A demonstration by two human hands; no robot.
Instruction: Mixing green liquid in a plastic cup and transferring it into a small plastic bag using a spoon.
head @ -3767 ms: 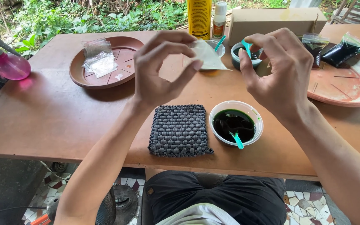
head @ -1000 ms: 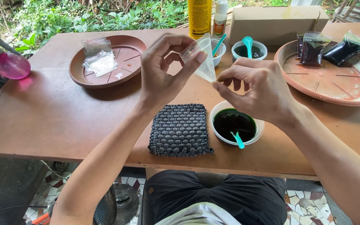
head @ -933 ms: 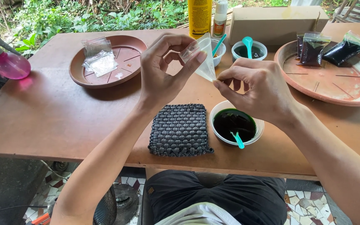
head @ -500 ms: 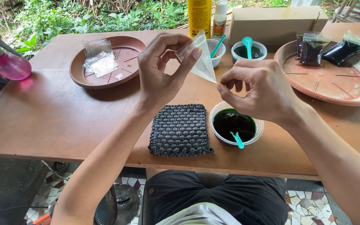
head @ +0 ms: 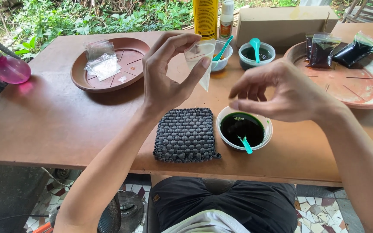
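Below right hand (head: 288, 97), green bowl (head: 244, 129).

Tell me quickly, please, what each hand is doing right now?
Left hand: pinched shut on the small clear plastic bag, held up.
Right hand: holds nothing visible, fingers curled, above the cup of dark green liquid.

soft, even daylight comes from the garden at 12 o'clock. the bench (head: 44, 129) is bright, with faint shadows beneath the bowls. the floor at 6 o'clock is dim. the focus is sharp, with slight edge bending.
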